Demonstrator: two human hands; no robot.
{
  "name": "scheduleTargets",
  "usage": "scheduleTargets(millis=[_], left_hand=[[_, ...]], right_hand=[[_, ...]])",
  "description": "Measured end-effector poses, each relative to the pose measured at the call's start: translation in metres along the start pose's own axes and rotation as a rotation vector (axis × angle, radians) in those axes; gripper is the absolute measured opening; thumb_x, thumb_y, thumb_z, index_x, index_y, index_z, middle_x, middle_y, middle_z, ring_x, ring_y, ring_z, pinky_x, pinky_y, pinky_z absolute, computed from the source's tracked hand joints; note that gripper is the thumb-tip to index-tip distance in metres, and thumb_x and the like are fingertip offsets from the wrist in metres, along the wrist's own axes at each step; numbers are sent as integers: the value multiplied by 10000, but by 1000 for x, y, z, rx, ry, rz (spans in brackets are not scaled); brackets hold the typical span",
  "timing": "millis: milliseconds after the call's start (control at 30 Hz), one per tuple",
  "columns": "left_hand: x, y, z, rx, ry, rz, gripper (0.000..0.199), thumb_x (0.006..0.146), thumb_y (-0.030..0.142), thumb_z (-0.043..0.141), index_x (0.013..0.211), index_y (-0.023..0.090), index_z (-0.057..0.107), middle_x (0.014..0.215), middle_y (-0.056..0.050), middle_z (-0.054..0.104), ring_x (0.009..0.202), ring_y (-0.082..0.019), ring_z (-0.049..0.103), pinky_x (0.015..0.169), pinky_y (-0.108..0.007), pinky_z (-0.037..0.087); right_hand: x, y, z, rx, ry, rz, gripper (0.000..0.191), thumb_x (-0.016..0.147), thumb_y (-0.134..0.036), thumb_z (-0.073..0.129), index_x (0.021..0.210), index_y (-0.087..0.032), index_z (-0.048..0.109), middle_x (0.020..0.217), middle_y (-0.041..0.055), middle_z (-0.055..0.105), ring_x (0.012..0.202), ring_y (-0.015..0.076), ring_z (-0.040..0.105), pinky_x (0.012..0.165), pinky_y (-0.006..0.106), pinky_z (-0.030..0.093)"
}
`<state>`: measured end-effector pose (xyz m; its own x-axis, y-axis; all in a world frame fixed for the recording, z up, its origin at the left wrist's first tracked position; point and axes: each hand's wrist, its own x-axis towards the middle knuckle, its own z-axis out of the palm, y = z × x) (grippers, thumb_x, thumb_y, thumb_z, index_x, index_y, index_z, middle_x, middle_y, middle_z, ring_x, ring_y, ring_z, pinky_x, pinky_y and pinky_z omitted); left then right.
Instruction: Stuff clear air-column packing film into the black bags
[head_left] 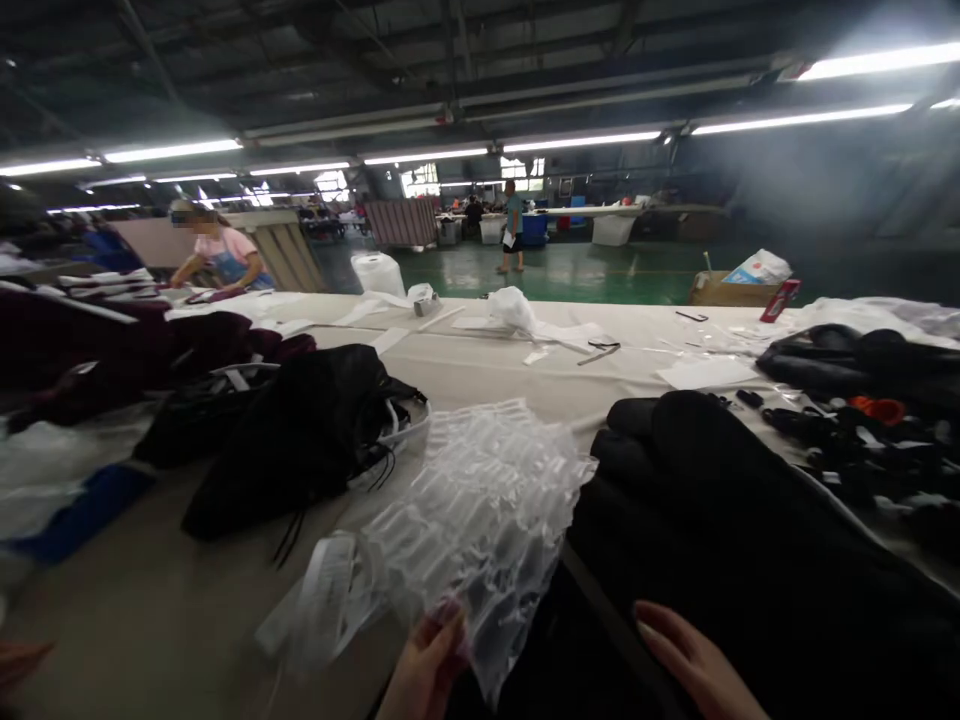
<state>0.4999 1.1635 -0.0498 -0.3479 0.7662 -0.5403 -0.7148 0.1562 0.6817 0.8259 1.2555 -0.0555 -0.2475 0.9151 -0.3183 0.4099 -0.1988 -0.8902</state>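
Note:
My left hand [431, 650] is closed on the lower edge of a clear air-cushion sheet [487, 490]. Its fingers pinch the plastic, which spreads away from me over the table in rows of puffy cells. Close to the edge of a large black padded fabric piece [720, 500], my right hand [694, 660] has its fingers stretched out and grips nothing visible. Whether it touches the fabric I cannot tell. Left of the sheet lies a black drawstring bag [292, 430] with cords hanging from it. A clear plastic piece with a white strip [326, 590] lies beside the sheet.
Another person's fingertips [22, 660] show at the left edge. Maroon fabric [112, 345] is heaped at left. Several small black parts [862, 450] lie at right. A white roll [377, 273] stands on the far side. A co-worker [225, 250] bends over the table at far left.

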Motion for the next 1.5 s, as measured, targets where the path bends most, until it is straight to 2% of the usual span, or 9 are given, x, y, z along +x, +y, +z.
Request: scheduleTargets(millis=[133, 267, 400, 567, 667, 800, 1100, 1367, 1500], left_hand=[[-53, -60, -40, 71, 57, -52, 519, 436, 446, 899, 828, 196, 671, 754, -26, 693, 648, -173, 653, 584, -260, 515], [-87, -96, -52, 524, -201, -165, 436, 544, 563, 805, 729, 199, 652, 629, -15, 662, 538, -151, 586, 520, -250, 438], [-124, -62, -42, 961, -394, 6, 247, 712, 465, 700, 729, 219, 689, 702, -35, 687, 659, -204, 622, 629, -304, 487], [-128, -9, 3, 831, 60, 605, 700, 559, 426, 842, 1183, 202, 617, 1285, -123, 586, 1234, -310, 498, 1096, -389, 343], [-111, -9, 28, 654, -120, 420, 876, 464, 439, 886, 1226, 142, 573, 1285, -168, 582, 1225, -354, 503, 1065, -439, 379], [-101, -28, 46, 304, -379, 222, 700, 527, 430, 869, 1098, 113, 618, 994, -135, 709, 866, -269, 668, 781, -353, 534], [-81, -15, 35, 122, -59, 286, 515, 505, 319, 869, 938, 108, 686, 823, -82, 730, 692, -183, 665, 657, -274, 518], [-76, 4, 26, 574, 258, 867, 435, 660, 227, 670, 1081, 117, 660, 970, -109, 728, 881, -242, 684, 806, -357, 542], [-93, 7, 38, 1044, 181, 1329, 577, 693, 56, 463, 1246, 164, 585, 1212, -108, 652, 1134, -239, 597, 995, -400, 465]], right_hand=[[0, 4, 67, 682, -415, 275, 620, 695, -588, 699, 1156, -176, 655, 1245, 123, 630, 1203, 277, 556, 1036, 396, 437], [-16, -1, 116, 946, -340, 374, 484, 634, -404, 814, 1036, -180, 667, 953, 47, 728, 917, 214, 682, 880, 322, 515], [-28, -20, 112, 799, -301, 273, 541, 611, -355, 834, 1097, -204, 651, 949, 36, 724, 879, 217, 680, 775, 305, 526], [-61, -57, 86, 582, -570, 84, 472, 727, -394, 749, 1138, -173, 677, 1037, 101, 711, 879, 242, 671, 807, 357, 514], [-77, -69, 89, 580, -696, 83, 401, 744, -401, 731, 1065, -163, 706, 962, 105, 721, 815, 235, 674, 769, 356, 515], [-73, -63, 98, 394, -491, -79, 455, 686, -529, 746, 909, -133, 718, 868, 91, 722, 790, 244, 662, 724, 339, 514], [-67, -50, 62, 115, -12, -279, 495, 734, -564, 678, 1036, -172, 653, 1013, 98, 699, 943, 248, 655, 825, 341, 532], [-100, -59, 58, 105, -55, -345, 411, 815, -542, 607, 997, -177, 658, 994, 94, 689, 919, 223, 647, 817, 327, 528], [-104, -54, 60, 92, -62, -377, 448, 794, -525, 642, 1077, -177, 628, 1088, 105, 662, 981, 237, 624, 869, 358, 514]])
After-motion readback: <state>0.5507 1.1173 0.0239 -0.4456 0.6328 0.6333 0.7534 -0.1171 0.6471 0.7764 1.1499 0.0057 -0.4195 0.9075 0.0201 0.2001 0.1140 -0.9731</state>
